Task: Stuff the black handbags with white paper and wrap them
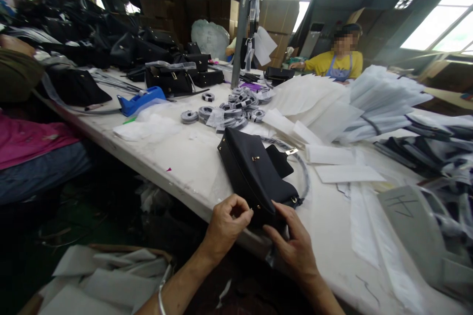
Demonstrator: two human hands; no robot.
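A black handbag [254, 172] with small gold fittings lies on its side on the white table [185, 157], close to the near edge. My left hand [226, 224] pinches the bag's near left corner, fingers curled. My right hand [293, 241] grips the bag's near edge from the right, thumb and forefinger closed on it. A plastic-wrapped strap [301, 170] curves out from behind the bag.
Several grey tape rolls [229, 110] and a blue tape dispenser [142, 100] lie further back. White paper sheets [325, 108] and wrapped bundles fill the right. More black bags [173, 78] stand at the far left. A person in yellow [338, 61] sits opposite; another person's pink sleeve [25, 138] is at left. A box of white sheets [107, 280] sits below.
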